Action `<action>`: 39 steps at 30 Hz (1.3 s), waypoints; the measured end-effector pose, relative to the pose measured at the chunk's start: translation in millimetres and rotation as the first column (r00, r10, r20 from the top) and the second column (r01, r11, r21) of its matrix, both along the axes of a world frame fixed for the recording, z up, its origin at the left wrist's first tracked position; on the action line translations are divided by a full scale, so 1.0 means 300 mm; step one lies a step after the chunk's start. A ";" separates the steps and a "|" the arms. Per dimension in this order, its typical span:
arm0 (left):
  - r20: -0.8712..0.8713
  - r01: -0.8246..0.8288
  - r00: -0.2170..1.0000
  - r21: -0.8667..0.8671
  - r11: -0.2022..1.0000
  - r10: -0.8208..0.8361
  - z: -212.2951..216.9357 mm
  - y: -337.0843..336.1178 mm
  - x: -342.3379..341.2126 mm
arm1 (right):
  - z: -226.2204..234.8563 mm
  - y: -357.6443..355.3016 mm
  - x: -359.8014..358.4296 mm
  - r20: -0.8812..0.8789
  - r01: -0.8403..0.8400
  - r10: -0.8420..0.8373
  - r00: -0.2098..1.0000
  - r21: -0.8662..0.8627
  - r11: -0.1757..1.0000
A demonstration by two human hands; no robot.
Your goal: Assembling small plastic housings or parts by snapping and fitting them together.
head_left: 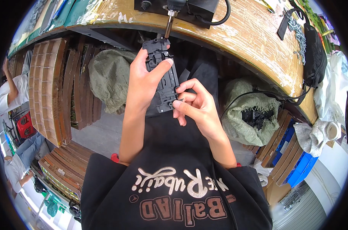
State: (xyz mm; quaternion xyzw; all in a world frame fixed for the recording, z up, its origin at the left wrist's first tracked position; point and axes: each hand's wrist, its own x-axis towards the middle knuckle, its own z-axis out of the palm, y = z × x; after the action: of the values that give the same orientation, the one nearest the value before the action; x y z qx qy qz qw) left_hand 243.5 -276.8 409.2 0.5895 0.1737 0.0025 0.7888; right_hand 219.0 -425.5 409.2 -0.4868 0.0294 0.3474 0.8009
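A long black moulded plastic part (167,81) with ribs, slots and small metal bits is held tilted in front of me, just off the table's near edge. My left hand (141,78) is closed round its upper half, thumb pressed across the face. At the lower right end, my right hand (197,105) pinches the edge between thumb and fingers. The metal bit of a mounted screwdriver (169,26) comes down onto the part's top end; whether it touches a screw there is too small to tell.
Ahead runs a worn wooden worktable (239,36), with a pile of screws (296,32) and a black pouch-like case (315,57) at right. An open sack of black pieces (254,111) stands below. Stacked brown trays (47,92) and a tied sack (111,78) are left; people work farther left.
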 end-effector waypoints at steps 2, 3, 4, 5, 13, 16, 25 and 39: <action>-0.001 -0.004 1.000 0.005 1.000 0.004 0.001 0.000 0.000 | 0.004 0.000 0.001 -0.005 -0.012 0.012 1.000 0.000 1.000; 0.002 -0.010 1.000 0.013 1.000 0.010 0.003 -0.001 -0.001 | 0.004 -0.001 0.001 -0.006 -0.014 0.014 1.000 0.003 1.000; 0.005 -0.015 1.000 0.021 1.000 0.015 0.006 -0.002 -0.001 | 0.002 -0.001 0.002 -0.007 -0.013 0.013 1.000 0.006 1.000; 0.003 -0.016 1.000 0.024 1.000 0.016 0.008 -0.004 -0.001 | 0.001 -0.002 0.002 -0.010 -0.010 0.011 1.000 0.010 1.000; 0.019 -0.006 1.000 0.116 0.993 0.004 -0.032 -0.036 0.006 | -0.044 -0.038 0.012 0.004 -0.039 0.039 0.999 -0.021 0.999; 0.047 0.069 0.995 0.257 0.964 -0.084 -0.123 -0.075 -0.012 | -0.116 -0.093 0.011 0.039 -0.167 0.180 0.983 -0.214 0.962; -0.460 0.466 0.828 0.251 0.848 -0.319 -0.361 -0.035 -0.178 | -0.358 -0.558 -0.241 0.492 0.848 -0.720 0.489 -0.460 0.262; -0.914 0.571 0.301 -0.055 0.819 -0.271 -1.012 0.538 -0.494 | -0.362 -0.908 -0.208 0.768 0.688 -0.350 0.537 -0.638 -0.346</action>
State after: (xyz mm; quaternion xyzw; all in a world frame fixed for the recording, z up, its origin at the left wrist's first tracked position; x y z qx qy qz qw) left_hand 95.3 -115.4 105.5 0.6275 0.3979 -0.4941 0.4515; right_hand 156.7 -697.9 300.5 -0.8429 0.3772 -0.2590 0.2832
